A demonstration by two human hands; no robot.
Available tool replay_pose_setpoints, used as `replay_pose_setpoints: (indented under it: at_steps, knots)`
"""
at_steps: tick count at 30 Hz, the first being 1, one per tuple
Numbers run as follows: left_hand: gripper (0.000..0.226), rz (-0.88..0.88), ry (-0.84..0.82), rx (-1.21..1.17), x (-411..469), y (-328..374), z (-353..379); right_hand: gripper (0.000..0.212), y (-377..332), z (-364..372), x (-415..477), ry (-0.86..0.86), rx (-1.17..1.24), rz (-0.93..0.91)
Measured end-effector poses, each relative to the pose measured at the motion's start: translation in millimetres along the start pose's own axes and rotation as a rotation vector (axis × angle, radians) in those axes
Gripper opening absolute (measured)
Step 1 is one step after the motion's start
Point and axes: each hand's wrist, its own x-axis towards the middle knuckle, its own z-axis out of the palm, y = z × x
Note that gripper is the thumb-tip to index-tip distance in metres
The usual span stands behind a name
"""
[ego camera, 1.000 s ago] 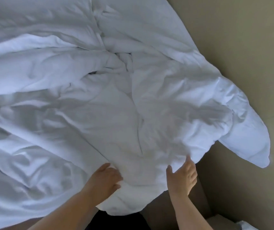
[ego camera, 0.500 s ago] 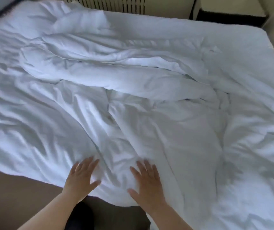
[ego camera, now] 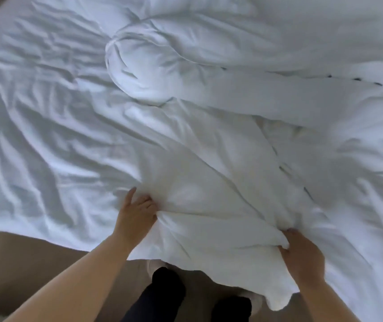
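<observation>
While the left hand point(ego camera: 137, 213) is digging curled fingers into the crumpled white fabric duvet point(ego camera: 209, 173) at lower centre and the right hand point(ego camera: 301, 254) is gripping it at lower right, the bunched fold point(ego camera: 220, 231) is lying crosswise between them, its bulk spreading toward the upper frame.

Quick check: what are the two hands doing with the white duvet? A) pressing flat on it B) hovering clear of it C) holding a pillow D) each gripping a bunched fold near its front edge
D: the left hand and right hand both curl their fingers into bunched folds of the white duvet.
</observation>
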Motion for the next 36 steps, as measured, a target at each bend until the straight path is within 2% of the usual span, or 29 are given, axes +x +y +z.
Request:
replay_pose_setpoints:
  at_steps: [3,4,5,7,9,10,12,13,15,18,20,22,25,28,32,34,35,36]
  knots:
    - [0.011,-0.134,0.066,-0.211,5.1,-11.0,-29.0,0.026,-26.7,-10.7,-29.1,0.244,0.208,-0.048]
    - [0.015,-0.247,0.042,-0.262,4.3,-20.1,-41.9,0.023,-39.3,-8.1,-41.4,0.343,0.235,-0.114]
    - [0.022,-0.311,0.008,-0.278,-2.9,-35.1,-48.9,0.022,-54.0,0.0,-54.4,0.346,0.224,-0.212]
    - [0.028,-0.313,0.045,-0.201,-25.1,-74.0,-49.0,0.024,-78.9,21.5,-70.2,0.194,0.102,-0.369]
    - [0.026,-0.327,-0.028,-0.152,-56.4,-101.8,-47.2,0.029,-89.0,45.4,-64.1,0.06,-0.027,-0.45]
    - [0.026,-0.315,-0.073,-0.18,-70.9,-106.3,-47.1,0.033,-95.9,52.3,-61.6,-0.021,-0.114,-0.449]
    - [0.031,-0.157,-0.044,-0.196,-92.4,-109.9,-36.5,0.051,-114.4,48.1,-50.6,-0.164,-0.214,-0.361]
    - [0.026,-0.134,-0.09,-0.233,-98.2,-104.4,-39.5,0.053,-125.4,43.0,-47.3,-0.18,-0.226,-0.338]
    - [0.023,-0.222,-0.143,-0.317,-100.5,-91.3,-42.1,0.041,-135.8,35.1,-46.9,-0.049,-0.229,-0.41]
    - [0.03,-0.44,-0.077,-0.556,-100.2,-82.9,-35.8,0.052,-151.3,27.0,-44.5,0.035,-0.148,-0.451]
    - [0.031,-0.583,0.009,-0.736,-106.6,-87.5,-43.7,0.07,-176.3,24.6,-42.3,-0.042,-0.135,-0.52]
    - [0.033,-0.69,0.034,-0.793,-117.9,-104.5,-47.0,0.06,-199.2,28.2,-42.7,0.02,-0.147,-0.583]
    - [0.037,-0.832,0.007,-0.808,-139.3,-153.4,-42.7,0.054,-250.8,28.1,-46.9,-0.001,-0.162,-0.686]
    - [0.042,-0.98,-0.048,-0.817,-159.5,-224.2,-29.3,0.055,-324.0,42.9,-38.6,0.076,-0.189,-0.749]
    - [0.047,-0.999,-0.078,-0.748,-180.2,-334.2,-17.4,0.062,-457.4,96.2,-27.5,0.131,-0.292,-0.779]
    - [0.052,-1.017,-0.11,-0.683,-189.1,-391.8,-16.9,0.077,-511.3,131.4,-35.5,-0.016,-0.326,-0.664]
    - [0.055,-1.044,-0.11,-0.66,-192.3,-420.1,-17.7,0.094,-526.7,149.2,-36.1,-0.035,-0.329,-0.611]
    - [0.059,-1.073,-0.098,-0.64,-193.4,-447.4,-19.2,0.103,-533.5,164.9,-33.3,-0.025,-0.293,-0.552]
